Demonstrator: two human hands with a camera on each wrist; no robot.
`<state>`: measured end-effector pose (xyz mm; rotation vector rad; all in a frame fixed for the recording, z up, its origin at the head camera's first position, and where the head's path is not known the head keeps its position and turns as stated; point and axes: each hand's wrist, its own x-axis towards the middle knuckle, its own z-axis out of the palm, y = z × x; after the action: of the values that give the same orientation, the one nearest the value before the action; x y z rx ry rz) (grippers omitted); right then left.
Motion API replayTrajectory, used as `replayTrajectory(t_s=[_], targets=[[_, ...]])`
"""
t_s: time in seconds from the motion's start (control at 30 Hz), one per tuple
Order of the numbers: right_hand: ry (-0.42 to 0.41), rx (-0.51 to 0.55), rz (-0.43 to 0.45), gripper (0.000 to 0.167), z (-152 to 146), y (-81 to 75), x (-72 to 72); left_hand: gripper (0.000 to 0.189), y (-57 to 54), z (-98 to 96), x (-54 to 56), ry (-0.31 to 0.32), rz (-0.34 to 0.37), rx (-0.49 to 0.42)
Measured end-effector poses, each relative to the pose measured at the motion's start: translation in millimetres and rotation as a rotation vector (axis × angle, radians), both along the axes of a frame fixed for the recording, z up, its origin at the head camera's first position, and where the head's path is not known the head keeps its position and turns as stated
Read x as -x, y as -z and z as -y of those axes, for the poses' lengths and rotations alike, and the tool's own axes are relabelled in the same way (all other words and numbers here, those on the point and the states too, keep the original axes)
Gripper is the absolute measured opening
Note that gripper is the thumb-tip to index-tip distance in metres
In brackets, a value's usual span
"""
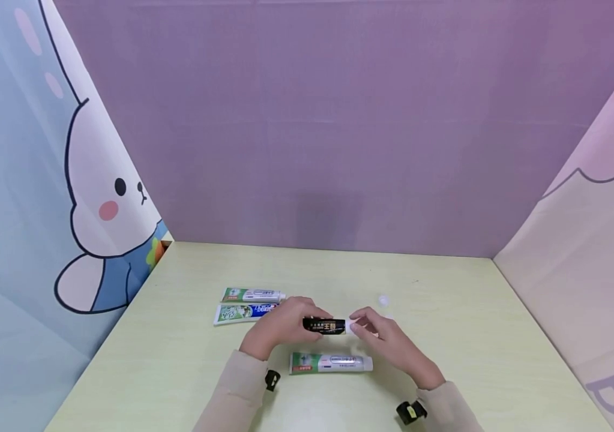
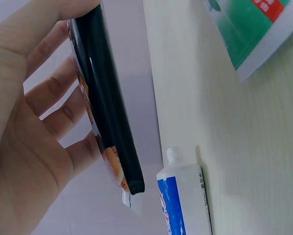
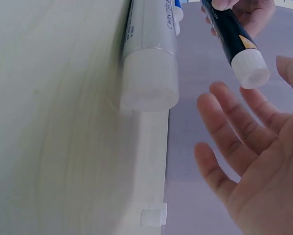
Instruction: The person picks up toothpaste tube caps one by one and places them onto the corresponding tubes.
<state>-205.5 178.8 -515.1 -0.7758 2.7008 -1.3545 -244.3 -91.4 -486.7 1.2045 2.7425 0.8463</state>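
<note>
A black tube of toothpaste (image 1: 325, 326) with a white cap (image 3: 250, 68) is held up over the table, its cap end pointing right. My left hand (image 1: 288, 321) grips the tube toward its flat end, thumb on the near side and fingers behind. Beside the cap, my right hand (image 1: 385, 338) has its thumb and fingers spread apart; in the right wrist view a gap shows between the fingertips and the cap. Just below both hands lies a green-and-white toothpaste tube (image 1: 331, 363), its white cap (image 3: 150, 81) on.
Left of the hands lie a blue-and-green toothpaste tube (image 1: 242, 313), with a bare nozzle (image 2: 173, 155), and a smaller green-and-white tube (image 1: 252, 294). Loose white caps (image 1: 383, 300) sit behind my right hand. A purple cloth wall (image 1: 328, 150) borders the table's back edge.
</note>
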Motion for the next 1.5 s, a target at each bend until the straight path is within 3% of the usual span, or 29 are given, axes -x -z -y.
replayTrajectory(t_s=[0.3,0.53,1.03,1.5], targets=[[-0.054,0.070,-0.070,0.038,2.7,2.0,1.3,0.035,3.8,0.9,2.3,0.002,-0.013,-0.009],[-0.067,0.102,-0.142,0.033,3.4,6.3,3.9,0.034,5.7,1.1,3.5,0.010,-0.020,-0.017],[-0.028,0.049,-0.109,0.025,1.9,2.6,1.8,0.034,1.9,-0.3,2.1,0.023,-0.007,-0.030],[-0.042,0.045,-0.068,0.019,2.3,-1.5,-1.5,0.035,1.9,-1.0,1.3,0.017,0.008,-0.023]])
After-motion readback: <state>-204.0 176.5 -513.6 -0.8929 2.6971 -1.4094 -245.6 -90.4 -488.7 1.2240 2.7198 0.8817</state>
